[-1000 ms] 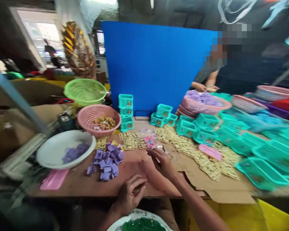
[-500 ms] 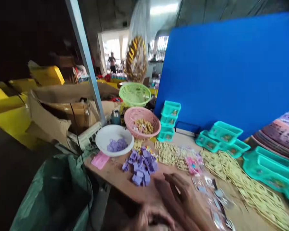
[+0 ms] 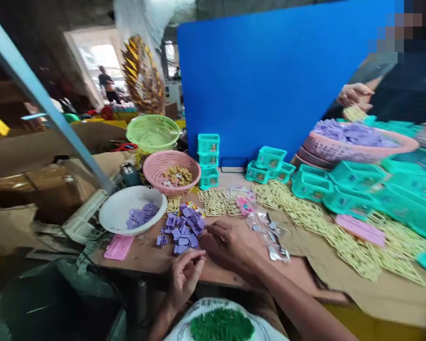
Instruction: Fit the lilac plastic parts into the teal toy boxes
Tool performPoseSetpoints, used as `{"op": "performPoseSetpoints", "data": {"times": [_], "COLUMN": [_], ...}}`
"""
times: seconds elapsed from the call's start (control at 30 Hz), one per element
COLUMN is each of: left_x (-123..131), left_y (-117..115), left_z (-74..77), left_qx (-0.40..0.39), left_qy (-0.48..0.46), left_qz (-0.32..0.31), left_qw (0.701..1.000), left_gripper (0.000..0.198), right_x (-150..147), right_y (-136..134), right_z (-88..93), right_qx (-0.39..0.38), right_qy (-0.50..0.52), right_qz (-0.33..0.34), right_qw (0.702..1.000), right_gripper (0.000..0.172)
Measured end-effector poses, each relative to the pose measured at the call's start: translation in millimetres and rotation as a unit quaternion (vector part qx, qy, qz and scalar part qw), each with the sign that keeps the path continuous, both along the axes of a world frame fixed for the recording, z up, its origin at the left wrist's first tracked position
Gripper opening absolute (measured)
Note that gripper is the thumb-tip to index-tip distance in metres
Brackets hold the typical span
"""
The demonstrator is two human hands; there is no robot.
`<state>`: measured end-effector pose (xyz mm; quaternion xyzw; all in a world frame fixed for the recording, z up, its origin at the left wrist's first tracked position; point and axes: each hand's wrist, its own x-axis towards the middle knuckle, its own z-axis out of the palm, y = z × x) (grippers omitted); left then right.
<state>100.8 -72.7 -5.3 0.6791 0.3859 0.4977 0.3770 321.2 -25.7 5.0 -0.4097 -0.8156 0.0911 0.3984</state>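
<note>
My left hand hovers at the near table edge with its fingertips pinched together; what they hold is too small to make out. My right hand rests on the brown table, fingers curled, touching the right side of a pile of small purple plastic pieces. Clear packets lie just right of that hand. A white bowl with more purple pieces stands to the left. In my lap sits a white bowl of green bits.
A pink basket and a green basket stand behind the pile. Teal boxes and cream lattice pieces cover the right side. A blue board stands at the back. Another person's hands work over a pink basket of purple pieces.
The camera swung left and back. My right hand has moved from the clear packets leftward to the purple pile. My left hand stays at the table edge.
</note>
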Motion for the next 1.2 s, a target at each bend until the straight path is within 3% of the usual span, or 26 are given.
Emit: {"op": "performPoseSetpoints", "data": {"times": [0.2,0.4,0.67,0.77,1.0,1.1,1.2], "left_x": [10,22,35,32,30,31,31], "left_y": [-3,12,22,23,35,37,37], "left_z": [-4.1,0.5,-4.9,-8.5,-15.8,-17.3,-19.6], "left_qx": [0.046,0.054,0.062,0.065,0.131,0.133,0.133], "left_qy": [0.058,0.053,0.087,0.098,0.109,0.104,0.112], "left_qz": [-0.041,-0.071,-0.095,-0.092,-0.12,-0.114,-0.115], "left_qw": [0.996,0.995,0.99,0.989,0.978,0.979,0.978], "left_gripper": [0.025,0.024,0.019,0.019,0.015,0.014,0.015], "right_x": [0,1,24,26,23,33,64], "right_y": [12,14,27,28,24,12,-9], "right_z": [-25.7,-33.6,-31.3,-29.0,-14.4,-6.8,-2.0], "right_qx": [0.009,0.002,-0.03,-0.036,-0.021,0.008,0.03], "right_qy": [0.001,-0.02,0.009,-0.013,-0.129,-0.095,-0.04], "right_qz": [-0.023,-0.003,-0.164,-0.182,-0.145,-0.174,-0.253], "right_qw": [1.0,1.0,0.986,0.983,0.981,0.98,0.966], "right_gripper": [0.029,0.032,0.034,0.034,0.028,0.029,0.028]}}
